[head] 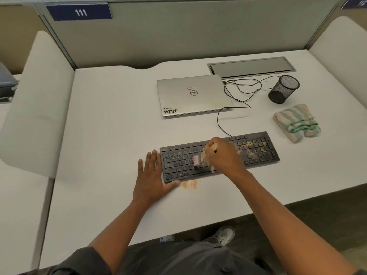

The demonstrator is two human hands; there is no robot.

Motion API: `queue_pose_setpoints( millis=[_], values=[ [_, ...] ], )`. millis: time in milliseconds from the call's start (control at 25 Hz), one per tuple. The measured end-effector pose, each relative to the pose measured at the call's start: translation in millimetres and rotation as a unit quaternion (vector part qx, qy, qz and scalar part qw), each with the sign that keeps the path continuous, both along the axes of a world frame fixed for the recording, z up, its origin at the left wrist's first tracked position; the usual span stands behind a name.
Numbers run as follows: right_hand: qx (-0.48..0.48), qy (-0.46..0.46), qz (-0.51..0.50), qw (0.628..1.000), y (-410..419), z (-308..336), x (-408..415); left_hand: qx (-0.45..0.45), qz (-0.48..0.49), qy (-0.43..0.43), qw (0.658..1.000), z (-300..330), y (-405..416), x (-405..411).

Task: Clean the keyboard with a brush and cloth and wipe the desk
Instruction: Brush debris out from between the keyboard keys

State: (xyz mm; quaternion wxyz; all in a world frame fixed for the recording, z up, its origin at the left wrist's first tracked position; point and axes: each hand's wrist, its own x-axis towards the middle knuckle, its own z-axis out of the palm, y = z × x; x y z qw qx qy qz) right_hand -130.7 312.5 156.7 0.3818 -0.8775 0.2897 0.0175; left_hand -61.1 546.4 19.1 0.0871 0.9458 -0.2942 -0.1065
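The black keyboard (219,156) lies on the white desk (111,124), angled a little, and it's dirty: orange-brown dust is scattered over the right-hand keys and more sits around the middle. A small patch of the same dust lies on the desk just in front of the keyboard's near edge. The right hand (223,153) is curled tight around the handle of a small brush (199,160), bristle end down on the middle keys. The left hand (152,178) lies flat, fingers straight, on the desk against the keyboard's left end, thumb at its near corner.

Right of the keyboard sits a folded striped cloth (296,122), apart from it. Behind are a closed silver laptop (193,95), a loose black cable (241,92), a tipped mesh pen cup (284,89) and a metal cable hatch (251,66). Grey partitions fence the desk; a blue sign (79,11) reads 111.

The brush is blurred, its bristles hard to make out, and the hand hides the keys beneath.
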Motion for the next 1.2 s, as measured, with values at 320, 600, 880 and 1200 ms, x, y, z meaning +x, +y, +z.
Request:
queue_pose_setpoints(
  millis=[320, 600, 880, 1200],
  values=[
    [-0.02, 0.009, 0.071, 0.997, -2.3, 4.0, 12.2, 0.001, 0.003, -0.003, 1.0, -0.2, -0.7, -0.6],
    [0.035, 0.042, 0.085, 0.995, -7.1, 16.6, 18.5, -0.018, 0.003, -0.007, 1.0, -3.6, -1.6, 0.2],
    [0.007, 0.067, 0.087, 0.994, -5.5, 16.6, 21.8, -0.017, -0.001, -0.005, 1.0, -3.7, 0.1, 0.6],
    [-0.078, 0.044, 0.056, 0.994, -1.2, 9.3, 10.1, -0.014, 0.0, -0.001, 1.0, -4.2, 0.5, 1.5]
  ],
)
